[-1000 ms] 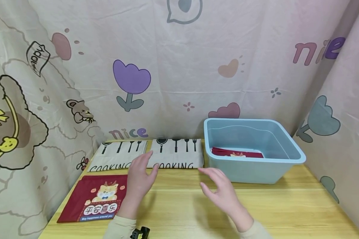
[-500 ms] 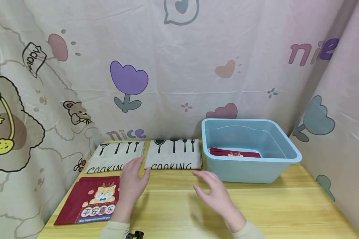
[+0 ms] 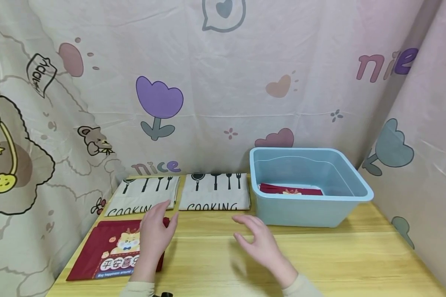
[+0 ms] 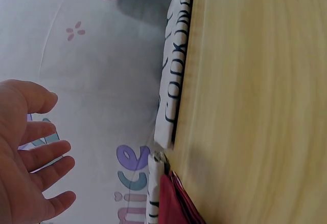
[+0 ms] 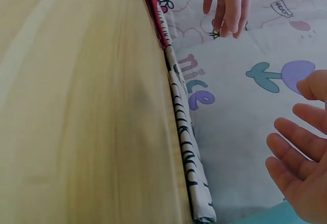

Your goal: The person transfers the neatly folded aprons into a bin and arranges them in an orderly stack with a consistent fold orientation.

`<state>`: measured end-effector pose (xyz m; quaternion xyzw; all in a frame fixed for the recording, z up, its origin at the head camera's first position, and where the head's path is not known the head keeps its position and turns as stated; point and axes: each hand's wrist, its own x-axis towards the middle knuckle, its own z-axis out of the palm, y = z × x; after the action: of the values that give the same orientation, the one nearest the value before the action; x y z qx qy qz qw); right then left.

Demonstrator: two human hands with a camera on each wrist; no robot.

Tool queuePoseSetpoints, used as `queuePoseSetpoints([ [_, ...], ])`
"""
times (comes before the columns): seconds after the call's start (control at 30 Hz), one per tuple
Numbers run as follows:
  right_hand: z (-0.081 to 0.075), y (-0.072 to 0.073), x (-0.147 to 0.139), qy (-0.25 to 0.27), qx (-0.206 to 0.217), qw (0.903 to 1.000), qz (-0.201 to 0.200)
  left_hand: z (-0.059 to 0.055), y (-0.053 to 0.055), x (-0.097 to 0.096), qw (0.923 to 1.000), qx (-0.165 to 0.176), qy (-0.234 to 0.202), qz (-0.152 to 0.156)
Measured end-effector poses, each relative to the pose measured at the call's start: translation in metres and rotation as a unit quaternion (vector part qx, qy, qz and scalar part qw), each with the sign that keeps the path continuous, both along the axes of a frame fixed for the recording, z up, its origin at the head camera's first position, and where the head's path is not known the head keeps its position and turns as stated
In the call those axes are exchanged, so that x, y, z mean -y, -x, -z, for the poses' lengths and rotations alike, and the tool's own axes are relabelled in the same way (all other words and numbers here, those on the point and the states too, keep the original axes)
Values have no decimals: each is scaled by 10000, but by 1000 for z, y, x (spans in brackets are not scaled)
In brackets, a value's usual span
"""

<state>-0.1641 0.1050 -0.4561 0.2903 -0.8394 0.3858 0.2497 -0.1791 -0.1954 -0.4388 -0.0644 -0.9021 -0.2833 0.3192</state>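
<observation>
My left hand (image 3: 156,233) hovers above the right part of a dark red folded cloth (image 3: 93,247) printed with a cartoon animal and lettering. Its fingers are relaxed and it holds nothing. My right hand (image 3: 258,241) hangs over the bare wood in front of the blue bin, fingers loosely bent, nothing in them. Behind the hands lie two folded white cloths printed "COOKING" and utensils, a left one (image 3: 137,196) and a right one (image 3: 214,193). In the left wrist view, the red cloth (image 4: 176,201) shows at the bottom. The left hand covers part of its print.
The light blue plastic bin (image 3: 297,212) stands at the back right of the wooden table (image 3: 338,260). Inside it lies a red cloth (image 3: 290,190) of similar print. A patterned curtain (image 3: 223,82) hangs close behind and along both sides.
Both hands have shifted slightly left and a little lower in the head view. The view itself has turned slightly. The cloths and bin stay in place.
</observation>
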Motion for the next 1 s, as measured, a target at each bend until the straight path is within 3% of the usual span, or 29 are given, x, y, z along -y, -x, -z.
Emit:
queuePoseSetpoints([
  [0.43,8,2,9,-49,-36,9999,-95,12,-5,23,9982,393,-38,-454],
  [0.67,11,3,16,-107,182,9997,-138,12,-7,35,9952,659,-89,-717],
  [1.0,16,3,23,-122,157,9996,-219,17,-10,59,9829,1346,81,-1253],
])
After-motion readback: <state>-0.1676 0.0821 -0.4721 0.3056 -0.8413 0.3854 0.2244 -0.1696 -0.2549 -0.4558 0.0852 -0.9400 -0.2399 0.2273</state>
